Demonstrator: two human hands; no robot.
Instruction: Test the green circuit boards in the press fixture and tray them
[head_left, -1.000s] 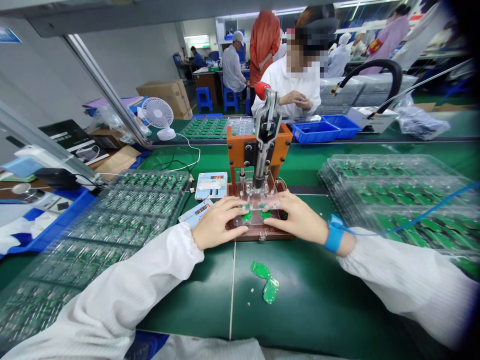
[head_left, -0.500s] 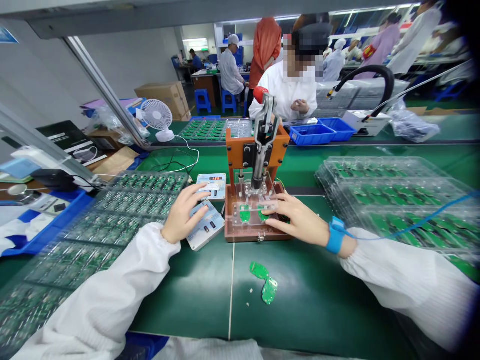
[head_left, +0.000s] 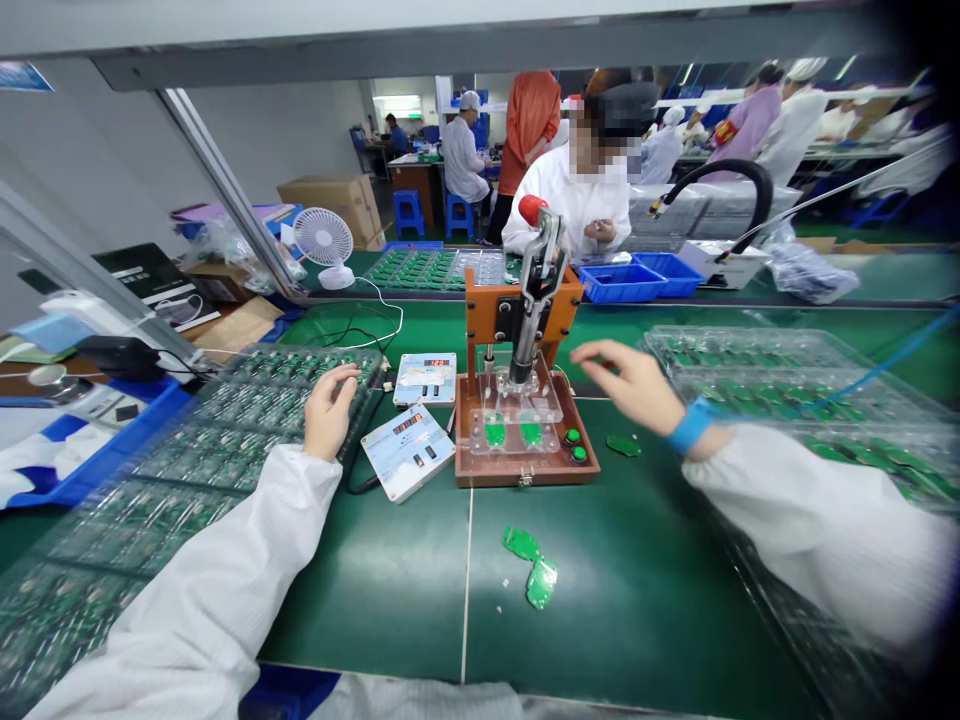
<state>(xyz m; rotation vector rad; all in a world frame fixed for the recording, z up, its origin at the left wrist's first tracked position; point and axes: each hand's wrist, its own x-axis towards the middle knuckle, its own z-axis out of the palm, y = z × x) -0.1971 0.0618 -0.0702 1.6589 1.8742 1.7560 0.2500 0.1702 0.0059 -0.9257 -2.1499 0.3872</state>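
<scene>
A toggle-clamp test fixture (head_left: 531, 385) with a red-tipped lever and wooden base stands in the middle. Two small green circuit boards (head_left: 495, 431) lie side by side in its clear plastic holder, with the clear press plate raised behind them. My right hand (head_left: 634, 385), wearing a blue wrist strap (head_left: 691, 426), hovers right of the fixture, fingers stretched and nothing seen in them. Below its fingertips another green circuit board (head_left: 624, 446) lies on the table. My left hand (head_left: 328, 412) is over the right edge of the left board tray (head_left: 247, 435), fingers loosely bent, apparently holding nothing.
Two white display boxes (head_left: 407, 452) sit left of the fixture. Two green boards (head_left: 531, 565) and tiny scraps lie in front. Clear trays of boards (head_left: 750, 375) are stacked at right. Farther back are a fan (head_left: 324, 240), blue bins (head_left: 622, 282) and a seated co-worker (head_left: 570, 200).
My right hand has left the boards in the fixture and moved right, uncovering two green buttons and a board on the table. My left hand has shifted left from the display boxes to the tray.
</scene>
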